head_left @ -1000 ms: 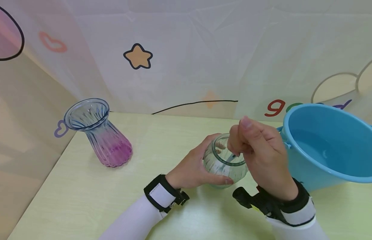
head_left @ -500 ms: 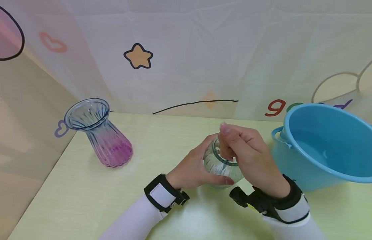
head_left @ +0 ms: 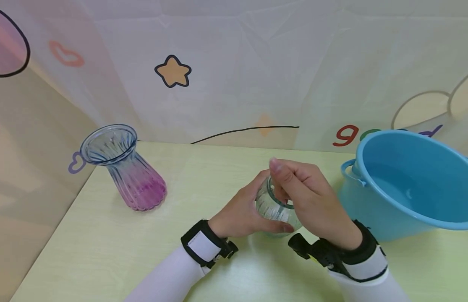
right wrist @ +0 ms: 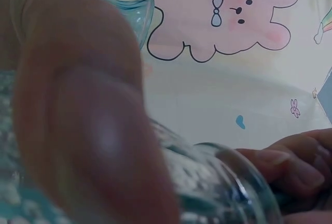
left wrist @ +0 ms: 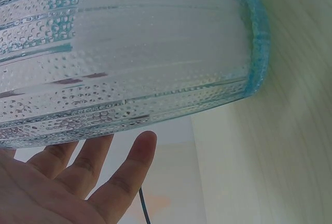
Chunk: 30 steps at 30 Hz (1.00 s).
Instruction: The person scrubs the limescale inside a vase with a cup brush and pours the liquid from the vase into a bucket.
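Since a second ago the right hand (head_left: pixel 309 201) has slid left and down over the mouth of the small clear jar (head_left: pixel 273 207), hiding the opening that showed earlier. Its fingers curl at the rim, some reaching inside; whether they pinch anything there cannot be told. The left hand (head_left: pixel 241 214) wraps the jar's side. The jar stands upright on the table (head_left: pixel 105 243), mouth up, beside the blue basin (head_left: pixel 411 184), with the pink vase (head_left: pixel 124 167) well apart.
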Motion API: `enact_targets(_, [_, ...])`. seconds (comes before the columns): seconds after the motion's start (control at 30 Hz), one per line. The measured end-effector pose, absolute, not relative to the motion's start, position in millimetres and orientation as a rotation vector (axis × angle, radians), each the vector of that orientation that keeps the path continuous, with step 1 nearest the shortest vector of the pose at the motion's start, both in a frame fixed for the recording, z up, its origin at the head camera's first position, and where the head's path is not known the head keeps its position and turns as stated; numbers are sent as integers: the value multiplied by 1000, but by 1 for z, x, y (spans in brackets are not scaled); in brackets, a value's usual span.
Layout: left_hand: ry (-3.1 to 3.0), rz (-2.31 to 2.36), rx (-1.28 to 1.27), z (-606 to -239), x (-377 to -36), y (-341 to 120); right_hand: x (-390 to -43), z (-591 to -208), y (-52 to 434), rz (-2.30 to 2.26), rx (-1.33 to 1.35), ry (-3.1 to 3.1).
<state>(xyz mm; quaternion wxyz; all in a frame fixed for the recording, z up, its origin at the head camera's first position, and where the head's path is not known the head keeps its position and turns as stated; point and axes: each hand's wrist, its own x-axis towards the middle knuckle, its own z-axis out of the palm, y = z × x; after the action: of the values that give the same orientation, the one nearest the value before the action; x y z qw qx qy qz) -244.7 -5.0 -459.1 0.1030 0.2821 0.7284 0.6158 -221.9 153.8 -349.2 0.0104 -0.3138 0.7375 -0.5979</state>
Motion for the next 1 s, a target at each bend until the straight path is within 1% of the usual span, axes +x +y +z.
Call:
enact_targets(0.23, [2154,1814,828,-460,-245,-6,-221,-353,149,-1974,-993,2306])
enact_targets(0.4, [2129,1826,829,-460,-245,-6,-222,-355,148,-2063,-1057,2309])
enact_targets(0.8, [2131,1832,847,-460,-245,-6,-220,-352,149,-1966,-999,2332])
enact_targets(1.0, [2111,1842,858,-460,-246,-5,-221,-354,149,-2043,-1084,2256])
